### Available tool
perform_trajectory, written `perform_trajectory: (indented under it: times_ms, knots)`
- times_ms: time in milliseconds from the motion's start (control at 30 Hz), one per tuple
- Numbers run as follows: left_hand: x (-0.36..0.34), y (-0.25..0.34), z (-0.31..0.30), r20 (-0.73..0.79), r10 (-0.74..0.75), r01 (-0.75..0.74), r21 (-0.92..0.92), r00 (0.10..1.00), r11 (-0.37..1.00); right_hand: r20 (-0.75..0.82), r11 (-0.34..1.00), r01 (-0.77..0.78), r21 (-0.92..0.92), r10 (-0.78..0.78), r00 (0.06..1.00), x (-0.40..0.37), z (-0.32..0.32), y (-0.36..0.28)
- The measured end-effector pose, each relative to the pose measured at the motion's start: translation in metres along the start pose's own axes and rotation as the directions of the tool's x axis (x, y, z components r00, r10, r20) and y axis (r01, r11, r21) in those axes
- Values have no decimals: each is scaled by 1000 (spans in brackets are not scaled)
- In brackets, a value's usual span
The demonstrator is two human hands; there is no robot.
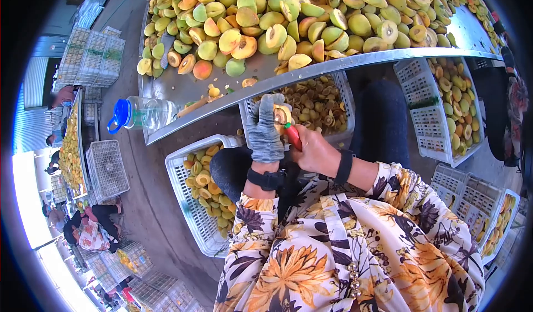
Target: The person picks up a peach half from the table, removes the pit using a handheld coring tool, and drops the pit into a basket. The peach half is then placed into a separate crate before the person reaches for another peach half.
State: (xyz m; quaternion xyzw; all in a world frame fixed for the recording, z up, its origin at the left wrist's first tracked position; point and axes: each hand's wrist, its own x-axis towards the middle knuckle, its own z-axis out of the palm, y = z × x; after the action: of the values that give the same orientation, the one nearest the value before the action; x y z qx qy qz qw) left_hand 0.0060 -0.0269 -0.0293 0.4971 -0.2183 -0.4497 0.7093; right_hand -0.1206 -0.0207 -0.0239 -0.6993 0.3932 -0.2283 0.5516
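Note:
My left hand (263, 134), in a grey knit glove, is closed around a peach half (282, 114) with its cut face turned toward my right side. My bare right hand (317, 152) grips a red-handled pitting tool (293, 137) with a green band; its tip meets the cut face, and the working end is mostly hidden. Both hands are just below the front edge of a metal table (244, 94). Heaped on that table are many halved peaches (266, 18), green, yellow and reddish.
A water bottle (145, 113) with a blue cap lies at the table's left corner. Below are a crate (344, 90) of darker pieces, a left crate (180, 170) of halves and a right crate (425, 106) of halves. Another person (94, 229) sits far left near stacked crates (91, 56).

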Motion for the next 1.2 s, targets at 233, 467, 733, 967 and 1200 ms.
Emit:
perform_trajectory:
  times_ms: [233, 467, 733, 967, 1200]
  knots:
    - [21, 21, -28, 330, -425, 432, 58, 843, 900, 164, 979, 63, -194, -31, 986, 6, -9, 0]
    - [8, 26, -10, 93, -282, 296, -225, 955, 928, 265, 997, -11, -82, 32, 964, 18, -22, 2]
    - [2, 12, 1, -43, -195, 185, -171, 980, 968, 242, 1000, 4, 14, -8, 970, 8, -19, -13]
    - [8, 16, -9, 136, -346, 349, 5, 928, 937, 426, 876, -398, 272, 261, 866, -3, -7, -12]
    - [3, 20, -8, 79, -171, 169, 36, 982, 985, 439, 903, -388, 185, 277, 855, 4, -17, -30]
